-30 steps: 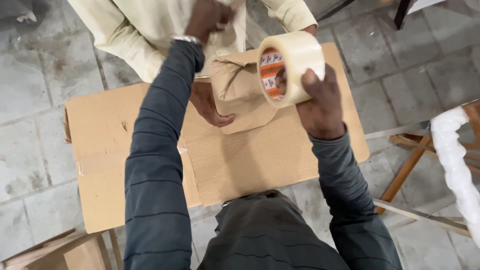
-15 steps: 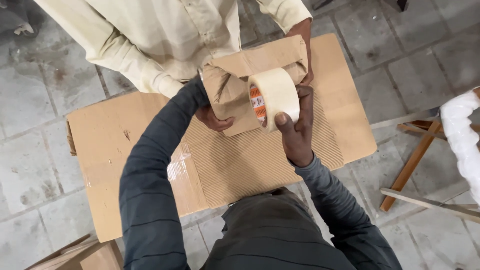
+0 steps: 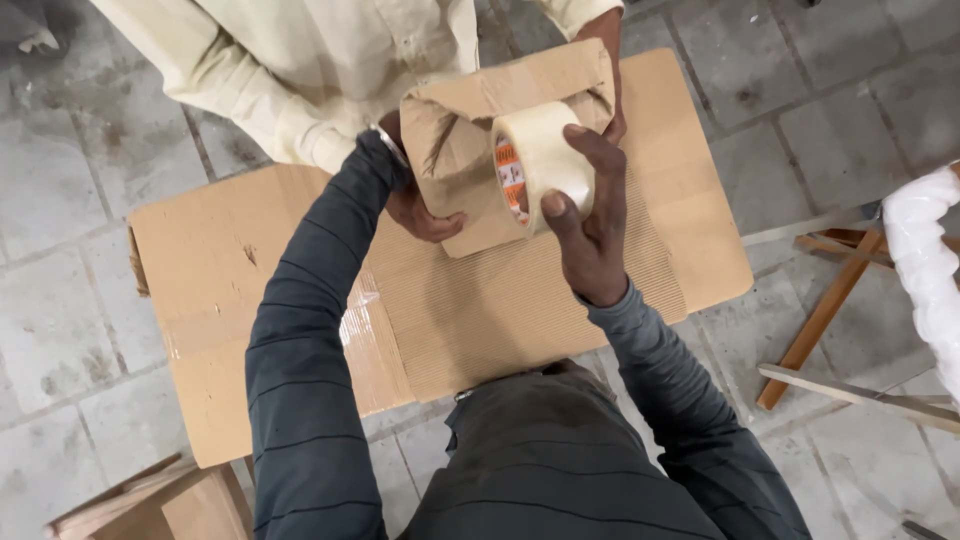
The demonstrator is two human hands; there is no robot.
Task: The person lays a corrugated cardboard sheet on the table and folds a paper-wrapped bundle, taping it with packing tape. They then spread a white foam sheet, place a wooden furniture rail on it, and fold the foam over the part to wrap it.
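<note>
My right hand [image 3: 590, 240] grips a roll of clear tape [image 3: 545, 165] and holds it against the front of a package wrapped in brown cardboard [image 3: 480, 100]. My left hand [image 3: 389, 127] reaches the package's left side. Only its wrist, with a metal band, shows; the fingers are hidden behind the package. A co-worker in a cream shirt stands across from me. One of the co-worker's hands [image 3: 425, 215] supports the package's lower left corner, and the other hand [image 3: 612, 100] holds its right edge. The package hovers over a flat sheet of corrugated cardboard [image 3: 250, 280].
The cardboard sheet lies on a grey stone-tile floor [image 3: 70, 300]. Wooden sticks [image 3: 820, 320] and a white wrapped object [image 3: 925, 270] are at the right. A piece of cardboard box [image 3: 150, 500] sits at the lower left.
My left hand has come down from above the package to its left side. My right hand has carried the tape roll leftward, onto the front of the package.
</note>
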